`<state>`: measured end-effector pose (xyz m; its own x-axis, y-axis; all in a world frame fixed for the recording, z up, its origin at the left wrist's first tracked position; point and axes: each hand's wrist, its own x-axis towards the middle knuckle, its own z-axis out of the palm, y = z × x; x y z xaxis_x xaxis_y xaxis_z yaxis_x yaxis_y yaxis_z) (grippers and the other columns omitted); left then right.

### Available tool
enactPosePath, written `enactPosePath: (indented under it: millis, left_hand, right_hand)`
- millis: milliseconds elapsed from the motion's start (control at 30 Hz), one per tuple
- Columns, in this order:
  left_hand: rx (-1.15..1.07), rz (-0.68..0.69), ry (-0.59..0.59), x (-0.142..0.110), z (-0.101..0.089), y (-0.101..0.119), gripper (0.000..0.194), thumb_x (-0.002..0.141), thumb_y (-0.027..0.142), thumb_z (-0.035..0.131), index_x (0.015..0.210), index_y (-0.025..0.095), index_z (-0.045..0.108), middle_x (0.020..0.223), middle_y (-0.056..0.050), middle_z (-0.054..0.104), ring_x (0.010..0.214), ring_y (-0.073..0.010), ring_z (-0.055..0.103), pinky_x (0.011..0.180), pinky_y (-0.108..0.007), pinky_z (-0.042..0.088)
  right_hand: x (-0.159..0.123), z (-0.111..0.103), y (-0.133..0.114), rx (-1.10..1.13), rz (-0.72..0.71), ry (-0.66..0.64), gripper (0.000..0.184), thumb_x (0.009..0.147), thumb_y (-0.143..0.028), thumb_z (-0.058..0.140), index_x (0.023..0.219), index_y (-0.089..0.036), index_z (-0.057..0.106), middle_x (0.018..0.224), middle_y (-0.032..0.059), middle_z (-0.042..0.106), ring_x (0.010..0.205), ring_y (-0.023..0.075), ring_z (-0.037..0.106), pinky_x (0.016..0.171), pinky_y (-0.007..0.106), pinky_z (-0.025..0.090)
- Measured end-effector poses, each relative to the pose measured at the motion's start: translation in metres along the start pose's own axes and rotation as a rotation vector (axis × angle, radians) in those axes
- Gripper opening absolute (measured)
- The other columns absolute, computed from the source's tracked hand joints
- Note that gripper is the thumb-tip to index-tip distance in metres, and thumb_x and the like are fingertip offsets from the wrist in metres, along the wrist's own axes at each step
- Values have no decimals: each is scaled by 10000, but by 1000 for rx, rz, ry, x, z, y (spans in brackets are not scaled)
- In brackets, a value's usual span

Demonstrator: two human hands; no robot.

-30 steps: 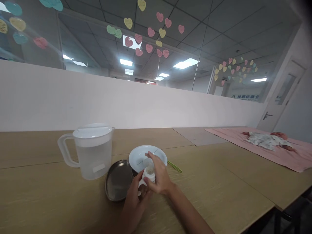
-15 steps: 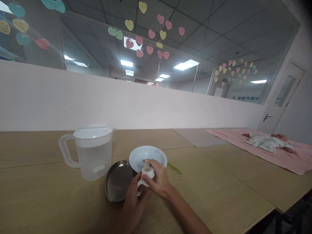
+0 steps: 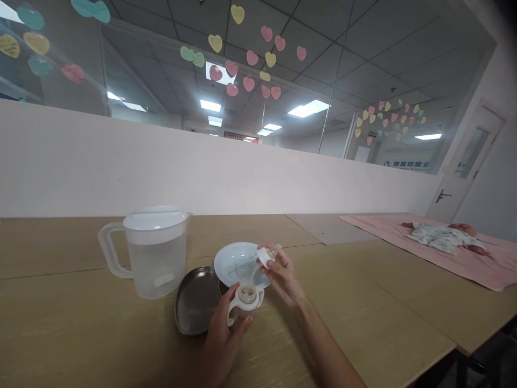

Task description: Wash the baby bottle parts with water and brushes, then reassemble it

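Observation:
My left hand (image 3: 226, 326) is wrapped round a baby bottle (image 3: 247, 295) with white side handles; its mouth is uncovered and faces up. Up and to the right, my right hand (image 3: 284, 276) pinches the bottle's nipple cap (image 3: 266, 256), a white ring with a clear teat tilted to the right. A thin straw hangs from the cap toward the bottle's mouth. Behind both hands sits a white bowl (image 3: 228, 258), partly covered by the right hand and cap. Close to my left hand lies a metal tray (image 3: 196, 302) on the table.
A translucent lidded pitcher (image 3: 155, 258) stands left of the metal tray. On the right, a pink cloth (image 3: 388, 234) carries a baby doll (image 3: 440, 236) in patterned clothes. The wooden table (image 3: 363, 312) meets a white low wall (image 3: 242, 178) at the back.
My right hand has lifted the nipple cap off the bottle and moved it up and right. The bottle's mouth is now exposed, while my left hand stays in nearly the same place.

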<state>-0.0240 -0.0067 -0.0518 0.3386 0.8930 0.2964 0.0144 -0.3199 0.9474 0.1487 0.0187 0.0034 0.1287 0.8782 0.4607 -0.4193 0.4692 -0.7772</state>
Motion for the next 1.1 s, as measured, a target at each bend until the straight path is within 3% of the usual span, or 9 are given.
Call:
enactPosePath:
  millis: [233,400,567,667,767,933,1033,1100]
  left_hand:
    - [-7,-26,-17,-1,-1,5,594,768,378,564,1300,199,370,1323,-111,449,1196,-262,436,974,-383,367]
    - [-11,12,11,-2,-1,4,575,759,355,584,1285,204,409,1300,-114,481,1181,-273,454,970,-398,374]
    - [10,19,29,-1,-1,2,575,750,359,589,1277,204,419,1305,-109,477,1186,-276,447,972,-394,374]
    - [35,25,4,0,-1,-3,575,770,365,567,1290,208,379,1326,-103,448,1200,-263,435,991,-390,359]
    - [32,51,-17,1,-2,-8,558,785,367,553,1287,215,364,1324,-98,444,1190,-248,447,999,-385,353]
    - [57,72,-3,3,-3,-10,548,786,364,546,1284,212,377,1316,-94,456,1189,-244,449,999,-379,357]
    - [118,79,5,1,-2,-9,539,788,357,534,1282,207,377,1319,-92,451,1204,-240,433,1009,-385,347]
    - [165,83,11,-2,0,-7,532,794,350,522,1283,204,371,1305,-98,461,1207,-247,430,1005,-400,352]
  right_hand:
    - [5,-11,-7,380,-33,113,277,689,-323,708,947,-283,615,1048,11,606,944,142,584,946,357,453]
    - [8,-19,-6,530,-25,198,231,727,-273,676,946,-243,609,999,14,621,985,135,579,957,315,458]
    - [16,-27,11,509,27,313,239,684,-213,703,895,-216,590,871,-2,635,909,129,599,897,294,484]
    - [20,-30,21,369,9,362,258,663,-241,712,889,-219,588,840,-19,623,836,121,599,818,278,495]
    - [19,-30,27,23,-37,334,273,663,-326,703,887,-215,593,858,-12,616,797,125,578,737,249,479]
    - [9,-23,28,-553,-24,70,350,720,-446,619,956,-189,595,930,29,613,853,165,552,762,266,436]
    - [8,-20,27,-663,-24,-33,354,745,-472,576,936,-175,596,929,33,615,869,170,554,799,279,424]
    - [9,-20,27,-677,-48,20,354,723,-461,601,932,-175,596,938,39,623,894,179,560,828,294,421]
